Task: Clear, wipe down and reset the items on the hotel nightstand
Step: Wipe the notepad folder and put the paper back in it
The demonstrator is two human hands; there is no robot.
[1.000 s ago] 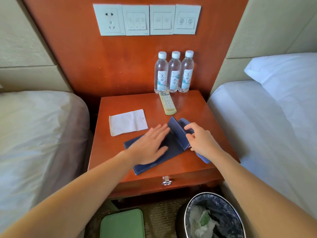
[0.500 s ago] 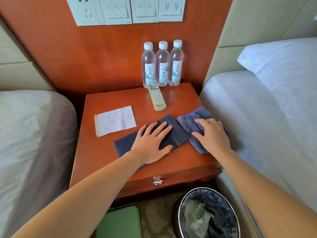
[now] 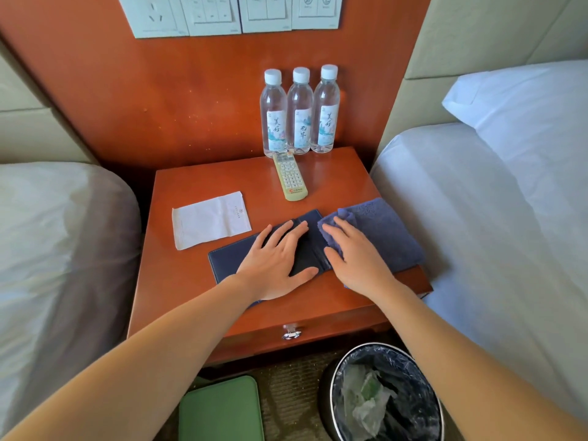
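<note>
Pressing flat on the dark navy leather-look folder [image 3: 229, 262]: left hand [image 3: 276, 259], palm down, fingers straight and slightly spread, thumb out to the side. The folder lies flat on the front half of the glossy orange-brown wooden nightstand [image 3: 178, 281], stitched edge visible, smooth matte cover.

Right hand [image 3: 353, 259] lies palm down on the blue terry cloth [image 3: 388, 230], fingers extended and close together, nothing curled round anything. The cloth is soft, napped and bunched into a fold at the fingertips. It covers the folder's right part and reaches the nightstand's right edge. Both forearms come in from the bottom corners, wrists low, hands just beside each other.

Rest of the top:
- white flat paper packet [image 3: 210, 219], rectangular, creased, small logo, left of the folder and apart from it
- cream plastic remote control [image 3: 290, 179], long, rubber keypad, lying behind the folder
- three clear plastic water bottles [image 3: 300, 113], white caps, pale printed labels, upright in a row touching each other against the back panel, the remote's far end just in front of them

White plastic switch and socket plates [image 3: 235, 14] sit on the wood panel above. Small metal drawer pull [image 3: 291, 334] on the front. On the floor, a round bin [image 3: 331, 393] with a crinkled black liner and crumpled wrappers inside, plus a green rounded-corner flat thing [image 3: 219, 412] beside it. White-sheeted beds on the left [image 3: 57, 249] and right [image 3: 477, 218].
</note>
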